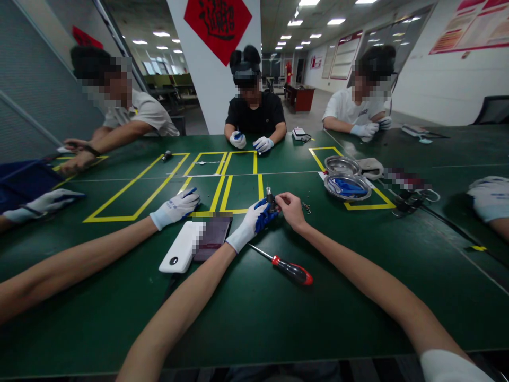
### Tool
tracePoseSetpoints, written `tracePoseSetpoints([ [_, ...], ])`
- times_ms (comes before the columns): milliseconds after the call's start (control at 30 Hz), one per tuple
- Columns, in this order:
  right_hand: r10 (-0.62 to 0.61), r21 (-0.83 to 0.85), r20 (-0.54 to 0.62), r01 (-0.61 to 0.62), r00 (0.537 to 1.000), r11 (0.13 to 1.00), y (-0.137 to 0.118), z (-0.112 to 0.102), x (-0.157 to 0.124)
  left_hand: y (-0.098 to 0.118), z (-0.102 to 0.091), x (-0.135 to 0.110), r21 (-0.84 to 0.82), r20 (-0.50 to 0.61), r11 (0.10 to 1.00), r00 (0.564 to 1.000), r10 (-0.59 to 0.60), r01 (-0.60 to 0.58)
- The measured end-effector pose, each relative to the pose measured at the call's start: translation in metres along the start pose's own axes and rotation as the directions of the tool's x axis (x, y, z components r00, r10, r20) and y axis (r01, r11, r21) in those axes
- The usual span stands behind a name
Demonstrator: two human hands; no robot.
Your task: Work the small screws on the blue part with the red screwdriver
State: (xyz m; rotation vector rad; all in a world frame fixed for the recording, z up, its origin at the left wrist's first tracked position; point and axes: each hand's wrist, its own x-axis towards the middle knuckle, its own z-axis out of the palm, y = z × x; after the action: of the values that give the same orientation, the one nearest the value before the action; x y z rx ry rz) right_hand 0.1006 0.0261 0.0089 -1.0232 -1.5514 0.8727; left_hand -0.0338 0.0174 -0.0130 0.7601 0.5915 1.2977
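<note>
My left hand (253,223), in a white glove with blue palm and fingertips, is closed around a small black cylindrical part with a silver top (269,194), held upright just above the table. My bare right hand (292,210) meets it from the right, thumb and fingers pinched at the part's side. Whatever is between those fingertips is too small to make out. Below my hands lies a screwdriver (292,269) with a black and red handle, its shaft pointing toward my left wrist. Several small screws (306,207) lie loose just right of my right hand.
A white phone-like device (181,248) and a dark booklet (213,239) lie left of my forearm. A co-worker's gloved hand (176,207) rests beyond them. Metal dishes (347,197) stand at the right on the green table (358,329). Other people sit around the table.
</note>
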Motion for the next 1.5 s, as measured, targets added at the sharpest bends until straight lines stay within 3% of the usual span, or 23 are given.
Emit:
tracePoseSetpoints([
  [67,-0.020,-0.033,0.021,0.021,1.000,0.999,0.001,-0.005,0.000,-0.001,-0.001,0.000,0.022,-0.002,1.000,1.000,-0.011,0.011],
  [167,-0.062,-0.214,0.053,0.072,0.997,0.974,0.006,-0.020,0.003,-0.002,-0.002,-0.001,0.096,-0.041,0.995,0.999,0.009,-0.005],
  [233,-0.034,-0.375,0.152,0.090,0.988,0.923,0.008,-0.033,0.005,-0.004,-0.004,-0.002,0.161,-0.073,0.986,0.995,0.065,-0.052],
  [333,0.057,-0.577,0.343,0.163,0.937,0.800,0.002,-0.053,-0.002,-0.005,-0.005,-0.004,0.331,-0.105,0.932,0.976,0.191,-0.147],
  [400,0.026,-0.628,0.374,0.233,0.927,0.742,-0.012,-0.062,-0.020,-0.004,-0.004,-0.005,0.483,-0.102,0.852,0.953,0.284,-0.202],
  [467,-0.043,-0.599,0.392,0.290,0.919,0.746,-0.031,-0.066,-0.049,-0.003,-0.002,-0.007,0.597,-0.077,0.767,0.936,0.344,-0.233],
  [567,0.058,-0.513,0.600,0.328,0.798,0.793,-0.055,-0.065,-0.100,-0.001,0.001,-0.010,0.653,-0.055,0.721,0.935,0.350,-0.231],
  [667,0.148,-0.507,0.580,0.212,0.801,0.836,-0.067,-0.068,-0.130,0.003,0.002,-0.013,0.682,-0.053,0.698,0.938,0.342,-0.217],
  [733,0.183,-0.452,0.533,0.096,0.826,0.887,-0.073,-0.078,-0.129,0.009,0.000,-0.018,0.748,-0.024,0.623,0.929,0.370,-0.229],
  [833,0.174,-0.304,0.409,-0.046,0.896,0.951,-0.083,-0.104,-0.103,0.018,-0.003,-0.030,0.842,0.034,0.479,0.912,0.410,-0.247],
  [933,0.176,-0.103,0.275,-0.153,0.945,0.983,-0.090,-0.134,-0.065,0.024,-0.006,-0.043,0.863,0.045,0.443,0.910,0.412,-0.243],
  [1100,0.067,0.069,0.038,-0.070,0.997,0.995,-0.078,-0.154,-0.020,0.021,-0.009,-0.051,0.873,0.070,0.403,0.889,0.452,-0.274],
  [1500,-0.018,-0.154,0.133,0.038,0.991,0.987,-0.059,-0.129,-0.014,0.016,-0.013,-0.045,0.913,0.173,0.266,0.884,0.434,-0.309],
])
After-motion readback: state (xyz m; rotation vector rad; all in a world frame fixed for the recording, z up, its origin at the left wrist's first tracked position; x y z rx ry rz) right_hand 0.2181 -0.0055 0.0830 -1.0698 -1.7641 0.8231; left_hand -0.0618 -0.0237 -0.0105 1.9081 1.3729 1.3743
